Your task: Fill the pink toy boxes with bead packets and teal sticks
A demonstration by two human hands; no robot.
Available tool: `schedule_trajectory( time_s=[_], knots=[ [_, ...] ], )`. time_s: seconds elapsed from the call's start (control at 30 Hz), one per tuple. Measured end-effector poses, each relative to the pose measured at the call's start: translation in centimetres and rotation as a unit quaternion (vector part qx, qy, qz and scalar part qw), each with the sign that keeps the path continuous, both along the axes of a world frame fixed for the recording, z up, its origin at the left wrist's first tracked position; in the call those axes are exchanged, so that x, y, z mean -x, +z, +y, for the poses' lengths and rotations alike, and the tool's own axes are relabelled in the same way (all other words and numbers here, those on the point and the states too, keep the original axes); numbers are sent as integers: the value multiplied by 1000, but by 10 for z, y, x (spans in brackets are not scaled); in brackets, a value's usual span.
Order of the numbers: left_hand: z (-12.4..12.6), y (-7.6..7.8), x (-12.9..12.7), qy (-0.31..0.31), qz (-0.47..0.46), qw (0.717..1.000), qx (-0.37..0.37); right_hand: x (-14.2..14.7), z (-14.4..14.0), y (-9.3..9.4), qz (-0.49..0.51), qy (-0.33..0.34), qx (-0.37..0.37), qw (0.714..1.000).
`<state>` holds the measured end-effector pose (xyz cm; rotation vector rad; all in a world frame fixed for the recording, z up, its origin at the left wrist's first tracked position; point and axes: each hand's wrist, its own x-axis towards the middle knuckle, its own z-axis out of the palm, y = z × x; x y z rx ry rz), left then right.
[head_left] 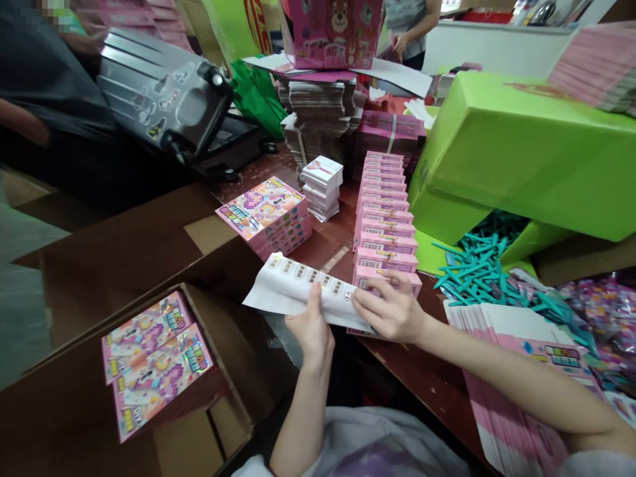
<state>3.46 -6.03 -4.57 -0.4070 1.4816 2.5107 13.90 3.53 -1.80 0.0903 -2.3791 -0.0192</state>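
Sticker sheet [298, 291] pinched at its near edge by left hand [313, 328], stretching up-left, right hand [390, 311] fingertips pressing its right end beside pink boxes [385, 218].

2 bare hands meet at centre, both forearms reaching up from below.

The left hand [312, 328] rises on a nearly upright forearm, thumb up and fingers curled in a pinch. The right hand [390, 310] comes in from the right on a long slanted forearm, palm down, fingers pointing left, pressing flat.
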Motion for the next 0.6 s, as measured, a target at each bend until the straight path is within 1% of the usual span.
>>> schedule_trajectory(
  time_s=[0.03,0.07,0.1,0.17,0.2,0.23,0.3,0.33,0.37,0.43,0.6],
  knots=[
    [0,-1,4,2,0,1000,-4,2,9,7,10,-2,17,1000],
    [0,-1,8,1,-1,1000,-10,4,23,15,24,-20,53,998],
    [0,-1,11,-4,-6,1000,-15,8,43,22,41,-51,101,993],
    [0,1,16,-23,-22,999,-20,19,93,34,72,-137,196,968],
    [0,2,17,-34,-29,999,-20,25,120,37,76,-182,234,952],
    [0,3,17,-46,-35,998,-21,32,147,38,63,-209,259,941],
    [0,4,16,-64,-44,997,-19,44,193,35,10,-232,299,926],
    [1,4,16,-67,-48,996,-17,49,209,32,-16,-231,311,922],
    [1,4,15,-68,-51,996,-15,54,221,28,-39,-223,318,920],
    [2,2,15,-64,-56,996,-10,61,234,21,-74,-202,323,922],
    [5,-1,17,-68,-67,995,-8,71,241,10,-134,-152,340,919]
  ],
)
